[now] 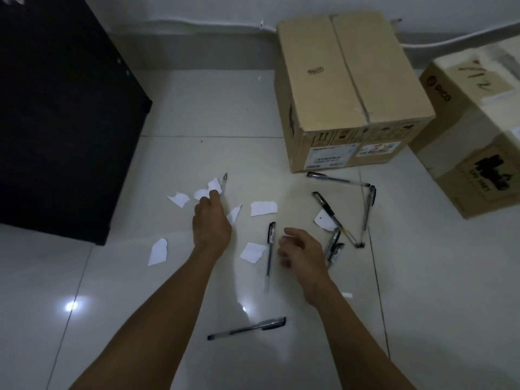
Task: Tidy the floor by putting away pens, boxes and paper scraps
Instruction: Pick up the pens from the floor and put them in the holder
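On the glossy white tiled floor (pixel 422 277), left hand (pixel 211 220) pinching a slim clear-barrelled black-capped pen (pixel 224 182) among featherlight torn white paper scraps (pixel 263 208), right hand (pixel 302 254) hovering loosely spread; light, rigid, roll-prone pens suit mid-barrel pinches

Single head-worn wide-angle view, looking forward and steeply down from above the tiled floor (pixel 180 108), both forearms reaching in from the bottom edge, near range, cardboard box (pixel 349 88) at upper right, dark cabinet (pixel 56 122) at left edge
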`<state>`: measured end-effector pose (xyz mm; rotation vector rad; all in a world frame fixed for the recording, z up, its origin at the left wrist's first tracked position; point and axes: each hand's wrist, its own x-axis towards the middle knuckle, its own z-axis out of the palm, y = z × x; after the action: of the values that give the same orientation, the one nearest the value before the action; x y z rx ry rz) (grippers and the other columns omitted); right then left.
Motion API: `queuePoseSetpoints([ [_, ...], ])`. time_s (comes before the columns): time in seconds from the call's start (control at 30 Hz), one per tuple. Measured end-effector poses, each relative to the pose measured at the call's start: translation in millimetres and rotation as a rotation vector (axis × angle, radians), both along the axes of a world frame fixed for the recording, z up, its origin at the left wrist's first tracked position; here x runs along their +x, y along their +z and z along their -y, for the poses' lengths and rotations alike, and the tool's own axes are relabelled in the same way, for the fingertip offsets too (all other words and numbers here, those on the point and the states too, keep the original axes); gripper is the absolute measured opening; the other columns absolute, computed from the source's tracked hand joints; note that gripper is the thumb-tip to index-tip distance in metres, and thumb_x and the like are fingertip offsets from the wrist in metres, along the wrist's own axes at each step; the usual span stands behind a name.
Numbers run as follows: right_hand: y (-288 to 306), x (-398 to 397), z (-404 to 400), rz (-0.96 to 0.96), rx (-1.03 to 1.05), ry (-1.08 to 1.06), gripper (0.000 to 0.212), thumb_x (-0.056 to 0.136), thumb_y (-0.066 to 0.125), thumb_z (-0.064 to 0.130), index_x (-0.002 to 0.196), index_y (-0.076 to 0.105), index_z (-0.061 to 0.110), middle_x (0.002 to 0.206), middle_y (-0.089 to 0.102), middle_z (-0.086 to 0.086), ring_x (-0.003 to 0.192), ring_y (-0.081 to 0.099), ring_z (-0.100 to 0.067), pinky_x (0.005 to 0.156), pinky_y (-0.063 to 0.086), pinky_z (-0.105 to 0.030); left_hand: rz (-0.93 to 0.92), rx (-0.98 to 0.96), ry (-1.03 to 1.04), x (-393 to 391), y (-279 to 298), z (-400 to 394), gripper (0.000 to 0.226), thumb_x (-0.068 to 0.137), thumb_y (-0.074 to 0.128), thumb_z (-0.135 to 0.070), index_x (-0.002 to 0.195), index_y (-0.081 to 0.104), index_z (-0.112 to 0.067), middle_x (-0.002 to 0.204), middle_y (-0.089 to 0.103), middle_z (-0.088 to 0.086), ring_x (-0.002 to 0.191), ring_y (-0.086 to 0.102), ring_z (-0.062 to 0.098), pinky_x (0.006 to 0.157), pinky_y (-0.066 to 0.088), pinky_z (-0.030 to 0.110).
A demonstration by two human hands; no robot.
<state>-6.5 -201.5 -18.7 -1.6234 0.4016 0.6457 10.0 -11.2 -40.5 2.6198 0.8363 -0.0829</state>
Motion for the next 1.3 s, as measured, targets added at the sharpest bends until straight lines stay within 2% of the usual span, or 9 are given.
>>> queuePoseSetpoints([
  [0.23,18.3,-21.1,0.7,-0.044,0.157,-0.079,0.024,0.091,0.059,0.009,0.114,0.061,0.01,0.093,0.067,-0.008,0.08,0.065,-0.019,0.068,0.057,-0.027,0.095,-0.58,0.401,-5.8,42.3,49.8,0.038,0.088,0.046,-0.002,0.126,0.043,-0.008,0.119,0.057,0.017,0.106,0.058,0.034,0.091,0.051,0.042],
  [0.4,36.8,-23.7,3.7,-0.015,0.258,-0.11,0.026,0.091,0.06,0.024,0.113,0.063,0.011,0.099,0.07,-0.011,0.082,0.068,-0.021,0.068,0.057,-0.028,-0.01,-1.026,0.286,-32.0,70.7,85.2,0.018,0.089,0.054,-0.001,0.089,0.069,-0.01,0.095,0.069,0.013,0.091,0.066,0.031,0.087,0.056,0.04],
  [0.5,36.3,-30.0,2.3,-0.031,0.213,-0.191,0.027,0.091,0.057,0.036,0.105,0.068,0.015,0.097,0.071,-0.011,0.082,0.067,-0.022,0.066,0.055,-0.031,-0.056,-1.028,0.108,-44.0,82.6,96.1,0.018,0.093,0.054,-0.006,0.103,0.068,-0.009,0.097,0.07,0.011,0.088,0.067,0.023,0.081,0.057,0.032],
  [0.7,38.8,-34.1,-0.7,0.045,0.143,-0.353,0.019,0.092,0.058,0.023,0.106,0.068,0.014,0.091,0.069,-0.005,0.078,0.062,-0.018,0.064,0.053,-0.029,-0.204,-1.072,-0.081,-49.2,100.2,85.7,0.023,0.094,0.052,-0.019,0.109,0.067,-0.01,0.097,0.069,0.009,0.089,0.064,0.021,0.077,0.051,0.031],
  [0.83,41.2,-34.3,-1.6,0.146,0.042,-0.27,0.015,0.091,0.059,0.019,0.1,0.07,0.015,0.072,0.062,0.0,0.064,0.054,-0.012,0.06,0.047,-0.027,-0.16,-0.987,0.041,-46.9,97.1,84.9,0.041,0.097,0.04,-0.047,0.119,0.06,-0.019,0.108,0.063,0.006,0.099,0.059,0.02,0.086,0.048,0.035],
  [0.9,43.7,-38.8,-3.9,0.182,0.012,-0.138,0.012,0.091,0.06,0.022,0.095,0.071,0.021,0.077,0.067,0.001,0.065,0.058,-0.011,0.06,0.05,-0.027,-0.097,-1.11,0.108,-45.7,97.6,85.9,0.025,0.097,0.043,-0.046,0.106,0.059,-0.03,0.107,0.064,0.006,0.098,0.061,0.021,0.089,0.051,0.039],
  [1.07,40.4,-55.3,-18.5,0.214,0.019,-0.167,0.017,0.091,0.058,0.026,0.086,0.073,0.022,0.076,0.071,0.0,0.064,0.063,-0.011,0.064,0.054,-0.03,-0.038,-1.125,0.242,-34.2,93.2,83.8,0.031,0.099,0.043,-0.034,0.084,0.061,-0.013,0.081,0.064,0.006,0.073,0.059,0.021,0.055,0.047,0.025],
  [1.13,26.6,-59.5,-23.3,0.182,-0.109,-0.234,0.018,0.091,0.057,0.031,0.092,0.071,0.019,0.081,0.07,0.0,0.07,0.064,-0.014,0.064,0.053,-0.029,-0.001,-1.121,0.34,-31.9,91.8,82.0,0.033,0.101,0.04,-0.032,0.082,0.058,-0.011,0.076,0.064,0.007,0.072,0.062,0.024,0.061,0.051,0.029],
  [1.3,-1.0,-69.1,-20.6,0.203,-0.562,0.167,0.042,0.088,0.059,0.037,0.125,0.052,0.018,0.116,0.058,-0.003,0.103,0.06,-0.02,0.082,0.048,-0.028,0.02,-1.085,0.394,-37.7,89.7,69.8,0.029,0.101,0.038,-0.032,0.094,0.057,-0.01,0.074,0.064,0.009,0.069,0.067,0.023,0.07,0.053,0.034],
])
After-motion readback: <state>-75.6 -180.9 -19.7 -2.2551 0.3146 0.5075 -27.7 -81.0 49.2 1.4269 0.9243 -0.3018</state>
